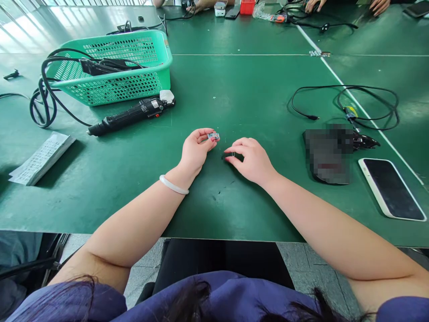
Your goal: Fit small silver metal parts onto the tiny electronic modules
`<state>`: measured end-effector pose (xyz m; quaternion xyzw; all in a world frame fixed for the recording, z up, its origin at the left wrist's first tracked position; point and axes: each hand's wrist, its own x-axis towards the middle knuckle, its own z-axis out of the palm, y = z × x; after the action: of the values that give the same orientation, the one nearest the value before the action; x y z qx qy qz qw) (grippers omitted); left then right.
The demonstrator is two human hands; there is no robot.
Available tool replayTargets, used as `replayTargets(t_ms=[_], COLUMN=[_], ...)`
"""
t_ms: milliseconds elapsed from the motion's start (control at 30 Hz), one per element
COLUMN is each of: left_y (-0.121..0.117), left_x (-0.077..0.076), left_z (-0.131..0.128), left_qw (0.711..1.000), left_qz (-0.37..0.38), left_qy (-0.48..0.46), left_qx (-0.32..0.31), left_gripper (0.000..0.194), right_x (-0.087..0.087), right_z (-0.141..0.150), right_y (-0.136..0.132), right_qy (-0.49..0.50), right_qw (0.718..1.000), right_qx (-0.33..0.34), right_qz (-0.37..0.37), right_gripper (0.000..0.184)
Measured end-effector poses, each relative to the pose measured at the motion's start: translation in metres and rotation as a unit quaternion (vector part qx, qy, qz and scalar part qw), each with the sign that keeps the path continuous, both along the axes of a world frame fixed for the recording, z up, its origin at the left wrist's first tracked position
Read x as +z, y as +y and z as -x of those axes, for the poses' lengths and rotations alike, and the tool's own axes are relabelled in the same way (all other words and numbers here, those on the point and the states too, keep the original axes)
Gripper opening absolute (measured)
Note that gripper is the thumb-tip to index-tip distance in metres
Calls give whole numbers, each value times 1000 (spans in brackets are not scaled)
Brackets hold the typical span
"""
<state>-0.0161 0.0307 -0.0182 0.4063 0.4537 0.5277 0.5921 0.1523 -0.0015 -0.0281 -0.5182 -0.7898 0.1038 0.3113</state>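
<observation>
Head view: a green tabletop (248,210), lightly scuffed and specked, spreads around both hands, a thin seam (234,55) crossing beyond them. Just above it, the left hand (194,152) pinches a small circuit board (213,135) between thumb and fingers; the right hand (251,161), beside it, curls nearly closed around a tiny pale piece (233,154), its grip unclear. Left of the hands sit a mesh basket (110,89), a power screwdriver (127,118) and folded paper (43,156); right, a phone (393,190). Far beyond are co-workers' hands (315,4) and pale bars (23,22); nearer than the hands, grey floor tiles (317,264).
</observation>
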Motion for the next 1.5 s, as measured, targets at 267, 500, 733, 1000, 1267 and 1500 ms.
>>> replayTargets(t_ms=[267,500,733,1000,1267,1500], left_y=[-2,-7,-12,-13,-10,-10], left_x=[-1,3,7,6,4,4], left_z=[0,0,-1,-3,-2,-4], left_qw=[999,995,993,991,984,985], left_qz=[-20,-34,-30,-39,-50,-42], left_qy=[35,46,50,44,4,7], left_qx=[-20,-82,-102,-122,-169,-167], left_gripper=[18,18,18,20,30,16], right_x=[-1,4,7,10,11,4], right_z=[8,2,1,-1,1,-10], right_y=[0,0,-2,-4,-5,6], right_qy=[-53,69,51,6,164,166], right_qw=[998,990,991,994,984,980], right_qx=[29,-44,-49,-57,-68,-85], right_qz=[-14,-117,-110,-95,-30,63], right_gripper=[10,11,20,23,11,23])
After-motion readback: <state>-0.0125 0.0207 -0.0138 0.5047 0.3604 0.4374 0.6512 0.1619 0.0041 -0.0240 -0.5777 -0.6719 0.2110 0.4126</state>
